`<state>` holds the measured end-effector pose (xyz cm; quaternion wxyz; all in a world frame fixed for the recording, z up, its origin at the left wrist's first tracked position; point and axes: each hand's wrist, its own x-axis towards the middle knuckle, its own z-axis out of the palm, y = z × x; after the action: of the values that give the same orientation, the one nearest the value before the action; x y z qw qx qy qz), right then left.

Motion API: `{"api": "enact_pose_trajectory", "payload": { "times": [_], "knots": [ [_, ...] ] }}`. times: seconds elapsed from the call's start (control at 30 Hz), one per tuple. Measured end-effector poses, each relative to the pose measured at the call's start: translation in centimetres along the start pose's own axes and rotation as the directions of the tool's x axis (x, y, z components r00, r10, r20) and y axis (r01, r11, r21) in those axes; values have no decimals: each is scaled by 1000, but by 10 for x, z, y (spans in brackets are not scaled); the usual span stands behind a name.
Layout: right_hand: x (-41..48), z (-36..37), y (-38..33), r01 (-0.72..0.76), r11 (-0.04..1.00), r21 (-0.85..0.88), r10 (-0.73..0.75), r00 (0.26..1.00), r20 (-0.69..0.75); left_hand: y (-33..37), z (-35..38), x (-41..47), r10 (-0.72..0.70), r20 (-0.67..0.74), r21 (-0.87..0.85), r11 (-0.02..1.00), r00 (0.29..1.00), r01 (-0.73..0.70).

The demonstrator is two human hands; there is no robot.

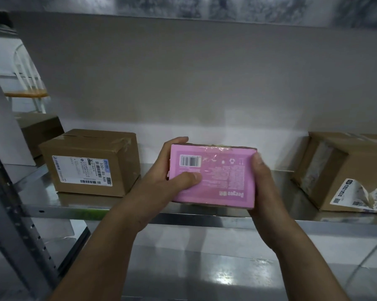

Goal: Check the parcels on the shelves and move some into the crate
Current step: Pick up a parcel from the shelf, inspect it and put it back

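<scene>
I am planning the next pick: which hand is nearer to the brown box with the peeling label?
Right. The right hand holds the right side of the pink box, left of the brown box; the left hand holds its left side, farther away.

The left forearm and right forearm, both bare, rise from the bottom edge and converge. The left hand grips the left end of a box, with the thumb laid flat across its near face and the fingers curled over the top edge. The right hand clasps the right end, one digit lying along the edge and the others hidden behind.
</scene>
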<state>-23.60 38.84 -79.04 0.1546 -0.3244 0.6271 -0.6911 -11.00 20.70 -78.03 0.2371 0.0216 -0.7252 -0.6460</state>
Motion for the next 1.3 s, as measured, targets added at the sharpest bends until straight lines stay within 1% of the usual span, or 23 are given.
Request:
{"api": "enact_pose_trajectory", "payload": {
  "times": [0.03, 0.17, 0.3, 0.37, 0.5, 0.6, 0.67, 0.77, 0.8, 0.83, 0.87, 0.93, 0.97, 1.03, 1.13, 1.2, 1.23, 1.3],
  "knots": [
    [0, -1, -1, 12, 1000, 8, -13, 1000, 20, 1, 1, 0, 8, -9, 18, 1000, 1000, -8],
    [-1, -4, 5, 41, 998, 40, -42, 999, 20, 5, 5, -2, 34, -30, 81, 996, 999, -32],
    [-2, 0, 8, 74, 996, 49, -73, 997, -26, 4, 7, -4, 38, -42, 114, 993, 998, -33],
    [-4, 3, 8, 86, 995, 41, -85, 996, -19, 6, 5, -6, 22, -37, 111, 994, 999, -18],
    [-6, 1, 2, 39, 999, -9, -40, 999, -22, 14, -6, -13, -12, 3, 68, 998, 1000, 12],
    [-9, -3, -7, 4, 1000, 4, -4, 999, -49, 16, -15, -16, -33, 36, 82, 996, 999, 30],
    [-11, -4, -12, -5, 999, 32, 8, 996, -85, 18, -14, -18, -55, 58, 148, 988, 997, 46],
    [-13, -8, -16, 24, 995, 95, -15, 995, -96, 19, -13, -15, -89, 96, 325, 944, 991, 54],
    [-14, -9, -16, 40, 996, 83, -33, 996, -85, 18, -12, -15, -95, 104, 373, 927, 990, 50],
    [-13, -10, -15, 57, 997, 57, -52, 996, -79, 17, -11, -15, -96, 108, 381, 923, 990, 48],
    [-13, -12, -13, 73, 997, 29, -71, 995, -75, 17, -8, -15, -88, 110, 337, 940, 990, 46],
    [-12, -12, -10, 109, 993, -46, -111, 992, -58, 15, -3, -14, -45, 88, 142, 989, 995, 32],
    [-11, -11, -9, 147, 984, -98, -153, 987, -54, 16, 0, -12, -29, 52, 63, 998, 998, 26],
    [-11, -7, -5, 225, 954, -198, -241, 968, -62, 16, 3, -7, -7, -47, -41, 999, 999, 5],
    [-9, -4, 1, 307, 896, -320, -352, 931, -92, 18, 9, -4, -34, -156, -221, 975, 987, -2],
    [-7, -4, 4, 378, 866, -329, -420, 905, -65, 23, 15, -5, -59, -216, -303, 953, 975, -10],
    [-8, -3, 2, 391, 870, -299, -423, 905, -46, 26, 18, -6, -71, -250, -326, 945, 966, -15],
    [-12, -3, -2, 355, 916, -187, -363, 932, -13, 29, 20, -4, -85, -302, -346, 938, 949, -26]
  ]
}}
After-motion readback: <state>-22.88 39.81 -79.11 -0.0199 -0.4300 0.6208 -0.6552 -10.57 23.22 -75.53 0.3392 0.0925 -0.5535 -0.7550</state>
